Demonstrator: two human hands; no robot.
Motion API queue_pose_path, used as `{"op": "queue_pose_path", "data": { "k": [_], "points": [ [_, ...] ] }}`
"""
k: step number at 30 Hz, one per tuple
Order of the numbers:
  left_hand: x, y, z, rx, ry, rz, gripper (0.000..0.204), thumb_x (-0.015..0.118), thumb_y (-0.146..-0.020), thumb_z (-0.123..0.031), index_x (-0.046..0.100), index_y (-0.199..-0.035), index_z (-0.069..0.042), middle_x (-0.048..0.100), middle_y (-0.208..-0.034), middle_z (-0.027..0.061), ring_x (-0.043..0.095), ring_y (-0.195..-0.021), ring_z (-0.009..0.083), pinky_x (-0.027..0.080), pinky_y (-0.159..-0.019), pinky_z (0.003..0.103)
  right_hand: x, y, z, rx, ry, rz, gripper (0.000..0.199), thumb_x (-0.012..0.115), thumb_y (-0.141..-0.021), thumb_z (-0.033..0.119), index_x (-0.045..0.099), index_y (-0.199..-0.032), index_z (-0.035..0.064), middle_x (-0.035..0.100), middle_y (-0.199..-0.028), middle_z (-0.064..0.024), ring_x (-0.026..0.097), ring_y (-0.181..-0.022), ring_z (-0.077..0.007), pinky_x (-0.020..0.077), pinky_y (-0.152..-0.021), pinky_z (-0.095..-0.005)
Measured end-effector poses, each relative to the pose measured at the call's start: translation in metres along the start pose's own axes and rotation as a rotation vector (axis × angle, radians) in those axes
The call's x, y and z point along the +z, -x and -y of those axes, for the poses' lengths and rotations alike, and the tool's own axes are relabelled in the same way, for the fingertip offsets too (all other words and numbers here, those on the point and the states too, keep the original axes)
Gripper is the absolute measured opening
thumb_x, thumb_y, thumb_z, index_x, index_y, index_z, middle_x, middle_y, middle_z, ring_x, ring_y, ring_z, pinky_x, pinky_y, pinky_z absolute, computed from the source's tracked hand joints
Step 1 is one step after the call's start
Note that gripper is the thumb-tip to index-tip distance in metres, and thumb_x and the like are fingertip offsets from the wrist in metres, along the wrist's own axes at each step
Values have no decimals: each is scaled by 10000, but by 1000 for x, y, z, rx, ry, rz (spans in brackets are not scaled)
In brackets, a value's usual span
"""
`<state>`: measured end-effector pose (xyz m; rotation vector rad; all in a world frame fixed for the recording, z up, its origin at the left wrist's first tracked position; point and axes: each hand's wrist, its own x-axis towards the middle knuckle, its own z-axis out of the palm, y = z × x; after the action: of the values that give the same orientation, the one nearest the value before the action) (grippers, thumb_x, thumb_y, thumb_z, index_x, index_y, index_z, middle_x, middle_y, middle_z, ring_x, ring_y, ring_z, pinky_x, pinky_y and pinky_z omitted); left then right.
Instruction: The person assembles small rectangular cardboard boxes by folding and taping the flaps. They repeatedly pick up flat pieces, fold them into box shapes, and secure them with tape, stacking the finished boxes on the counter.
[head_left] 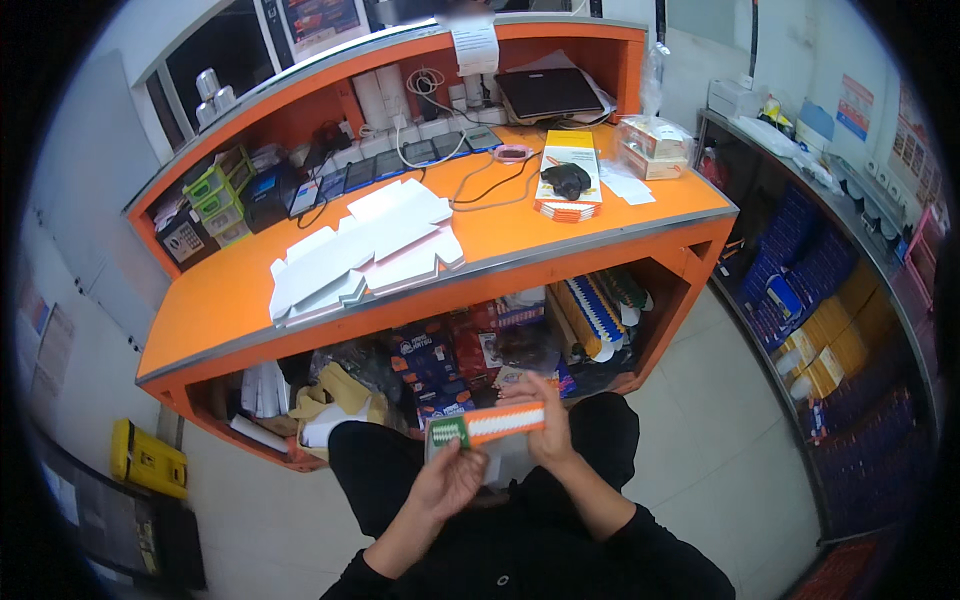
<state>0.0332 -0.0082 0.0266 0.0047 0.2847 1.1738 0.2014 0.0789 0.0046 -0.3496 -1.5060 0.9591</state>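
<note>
Above my lap I hold a small carton [505, 423] with an orange and white zigzag side and a green patterned end. My left hand [448, 484] pinches it at the green end, thumb on top. At the carton's other end is my right hand [551, 436], gripping it with the thumb side near and the fingers reaching behind; part of those fingers is hidden. A grey-white surface [508, 460] shows below the carton, between my hands and knees; I cannot tell what it belongs to.
The orange desk [590, 236] in front carries flattened white cartons [365, 245], a stack of boxes with a black object [567, 180] on top, tablets [405, 155] and cables. Its lower shelf holds packages [425, 365]. A metal counter [790, 150] runs along the right.
</note>
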Motion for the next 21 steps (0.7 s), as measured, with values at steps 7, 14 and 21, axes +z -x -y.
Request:
{"op": "queue_pose_path", "data": {
  "k": [7, 14, 21],
  "points": [
    [51, -2, -16, 961, -1733, -36, 746, 633, -738, -596, 540, -1126, 34, 516, -1093, 165, 515, -1019, 246, 419, -813, 331, -27, -29, 18, 188, 216, 35, 414, 456, -761, -71, 412, -1168, -4, 582, -895, -128, 595, -844, -217, 471, -783, -321],
    [50, -49, -25, 885, -1530, -60, 438, 629, -836, -400, 656, -821, 37, 634, -784, 111, 593, -676, 165, 442, -603, 258, -27, -15, 36, 440, -563, 207, 571, 568, -845, 31, 310, -1353, 7, 532, -1203, -183, 565, -1040, -201, 445, -874, -311],
    [47, -78, -9, 636, -1596, -22, 472, 528, -895, -427, 594, -935, 39, 603, -842, 116, 561, -772, 178, 432, -692, 289, -58, -10, 33, 429, 212, 94, 180, 588, -838, 43, 657, -999, 0, 673, -916, -120, 653, -808, -173, 503, -700, -280]
  ]
}}
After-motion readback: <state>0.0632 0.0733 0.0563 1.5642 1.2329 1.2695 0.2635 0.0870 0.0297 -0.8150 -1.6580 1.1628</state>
